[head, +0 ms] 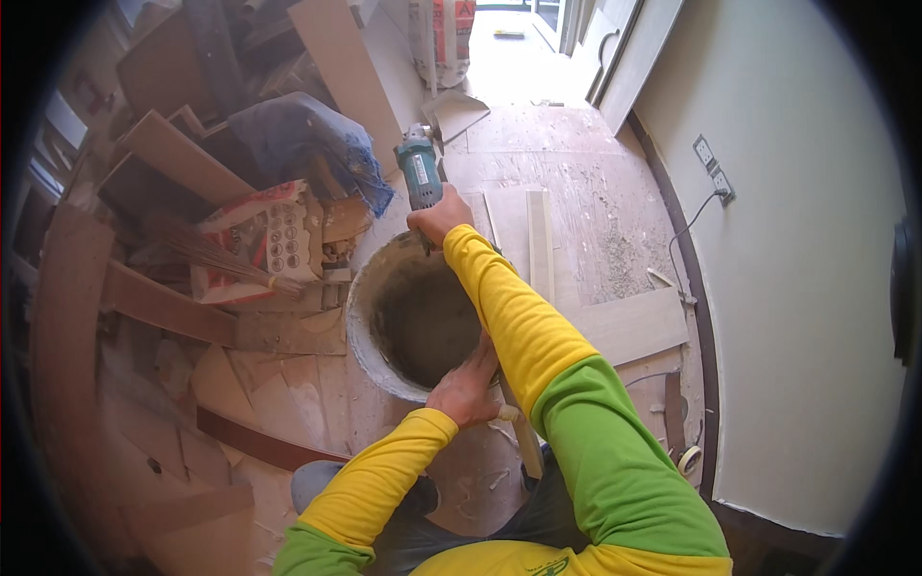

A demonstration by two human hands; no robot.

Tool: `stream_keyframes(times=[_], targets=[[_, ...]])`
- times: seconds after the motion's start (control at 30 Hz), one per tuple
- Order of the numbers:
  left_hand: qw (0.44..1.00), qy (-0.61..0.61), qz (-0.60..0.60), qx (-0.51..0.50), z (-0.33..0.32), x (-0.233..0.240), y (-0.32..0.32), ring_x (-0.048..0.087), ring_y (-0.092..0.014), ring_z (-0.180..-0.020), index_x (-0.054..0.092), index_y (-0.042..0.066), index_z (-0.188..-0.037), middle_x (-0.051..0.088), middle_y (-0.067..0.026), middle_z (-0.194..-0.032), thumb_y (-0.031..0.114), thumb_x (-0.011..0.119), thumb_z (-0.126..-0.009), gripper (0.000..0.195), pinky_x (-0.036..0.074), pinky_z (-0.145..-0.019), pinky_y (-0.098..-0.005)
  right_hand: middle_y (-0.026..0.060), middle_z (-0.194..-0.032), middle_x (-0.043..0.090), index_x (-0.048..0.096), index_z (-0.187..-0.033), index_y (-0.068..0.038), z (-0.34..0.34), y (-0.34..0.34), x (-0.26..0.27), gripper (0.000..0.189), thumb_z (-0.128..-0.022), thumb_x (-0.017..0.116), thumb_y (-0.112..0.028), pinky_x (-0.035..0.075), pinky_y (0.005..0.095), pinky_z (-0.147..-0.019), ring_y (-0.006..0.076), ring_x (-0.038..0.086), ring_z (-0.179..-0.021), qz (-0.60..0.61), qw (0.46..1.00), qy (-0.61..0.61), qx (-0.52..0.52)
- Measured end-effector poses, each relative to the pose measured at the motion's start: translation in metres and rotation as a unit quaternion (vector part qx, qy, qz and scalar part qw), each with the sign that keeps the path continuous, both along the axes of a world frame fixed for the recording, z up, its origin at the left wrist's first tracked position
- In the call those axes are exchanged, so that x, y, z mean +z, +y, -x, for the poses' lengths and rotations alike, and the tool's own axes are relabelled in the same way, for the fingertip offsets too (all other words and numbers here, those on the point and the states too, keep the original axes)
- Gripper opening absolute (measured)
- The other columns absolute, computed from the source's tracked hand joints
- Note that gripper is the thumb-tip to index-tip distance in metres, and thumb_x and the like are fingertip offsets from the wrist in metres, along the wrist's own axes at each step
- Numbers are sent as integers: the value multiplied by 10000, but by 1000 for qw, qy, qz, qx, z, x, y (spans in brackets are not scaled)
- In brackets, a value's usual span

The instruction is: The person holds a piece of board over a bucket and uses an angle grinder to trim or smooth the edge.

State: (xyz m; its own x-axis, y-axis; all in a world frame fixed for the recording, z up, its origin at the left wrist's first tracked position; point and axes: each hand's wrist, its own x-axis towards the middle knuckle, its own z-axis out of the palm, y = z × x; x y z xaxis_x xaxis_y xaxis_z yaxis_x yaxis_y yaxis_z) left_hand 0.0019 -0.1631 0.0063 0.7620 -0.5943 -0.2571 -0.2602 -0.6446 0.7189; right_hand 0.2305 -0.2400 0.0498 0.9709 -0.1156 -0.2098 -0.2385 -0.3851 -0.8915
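My right hand [443,216] grips a teal angle grinder [420,173] by its body, over the far rim of a round bucket [364,338]. The grinder's head and disc point away from me. Dust-grey shadow fills the bucket, so its contents are unclear. My left hand [468,389] is at the bucket's near right rim, its thumb closed against a narrow strip [530,450] of board or tile. My right sleeve hides much of that strip and the bucket's right side.
Offcuts, a torn printed bag [252,241], a twig broom [216,255] and a blue sack [310,137] crowd the left. Flat pieces [634,324] lie at right. A cord [681,230] runs from the wall socket [720,186]. Near the baseboard sits a tape roll [689,461].
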Motion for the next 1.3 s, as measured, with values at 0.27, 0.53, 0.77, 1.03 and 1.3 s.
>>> stream_keyframes(times=[0.27,0.53,0.77,1.03,1.3], targets=[[1000,-20,13,-9,0,10,-3,331,-398,-1415,120,84,-1562,175,-221,-1606,360,850,-654,1197,377,-1120,-436,220,-1158,654,511,-1236,-43,1,-3,1,681,-643,767,-258,519,398,-945,374,650,-1071,-23,1000,16,-8],[1000,3,-6,9,0,5,-4,366,-404,-1395,144,73,-1556,275,-239,-1568,445,882,-615,1253,370,-1120,-429,212,-1120,655,518,-1246,-17,0,-3,0,694,-636,771,-230,575,398,-798,344,673,-987,-25,1000,1,-7],[1000,-7,-5,-7,-1,11,-6,375,-423,-1380,79,101,-1570,135,-223,-1615,352,861,-632,1247,402,-1105,-451,195,-1100,655,532,-1248,2,-4,-5,-6,703,-623,776,-207,606,396,-693,317,682,-917,-15,1000,-10,-14],[1000,-12,-3,11,0,5,-4,385,-403,-1381,164,64,-1549,323,-230,-1544,503,887,-598,1273,379,-1111,-438,194,-1099,657,540,-1243,-1,-1,-3,-1,700,-623,783,-218,604,390,-709,318,679,-931,-28,1000,9,-7],[1000,-3,-4,9,0,9,-5,380,-399,-1387,167,65,-1549,317,-230,-1548,492,881,-612,1253,374,-1117,-432,194,-1096,659,541,-1240,1,-5,-3,-7,695,-626,783,-217,605,392,-711,317,681,-925,-19,1000,3,-10]])
